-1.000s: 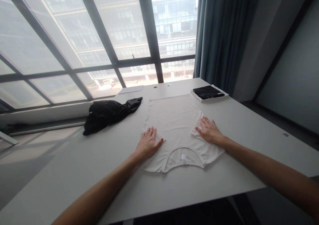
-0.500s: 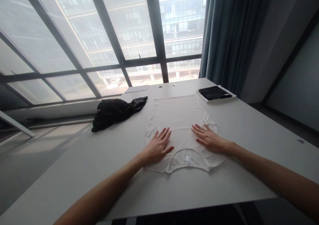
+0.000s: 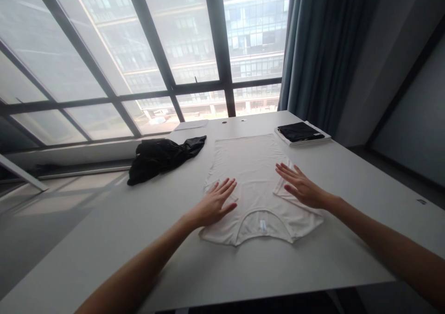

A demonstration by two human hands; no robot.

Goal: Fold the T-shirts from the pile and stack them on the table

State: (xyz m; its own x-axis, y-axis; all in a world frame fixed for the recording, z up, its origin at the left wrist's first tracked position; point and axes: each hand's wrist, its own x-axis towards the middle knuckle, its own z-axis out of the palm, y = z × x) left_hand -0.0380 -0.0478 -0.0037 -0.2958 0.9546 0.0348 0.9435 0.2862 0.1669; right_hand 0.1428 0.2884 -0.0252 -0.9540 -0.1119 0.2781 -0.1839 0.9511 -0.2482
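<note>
A white T-shirt [image 3: 248, 165] lies spread on the white table, its neckline toward me and its hem toward the window. Inside the collar a small pale label shows. Both sleeves are folded inward over the body. My left hand [image 3: 216, 204], fingers extended, is over the sleeve on the left side; whether it touches the cloth I cannot tell. On the other side my right hand [image 3: 301, 187] hovers just above the right sleeve, open and flat. Neither hand grasps anything.
A crumpled black garment [image 3: 162, 158] lies at the table's left edge. Folded black cloth [image 3: 299, 132] rests on folded white cloth [image 3: 326, 137] at the back right. White paper [image 3: 191, 124] sits at the far left corner. The table [image 3: 365, 202] stands before windows and a blue-grey curtain [image 3: 320, 49].
My right hand has lifted off the shirt and moved to the right, uncovering the folded right sleeve. My left hand has shifted slightly left.
</note>
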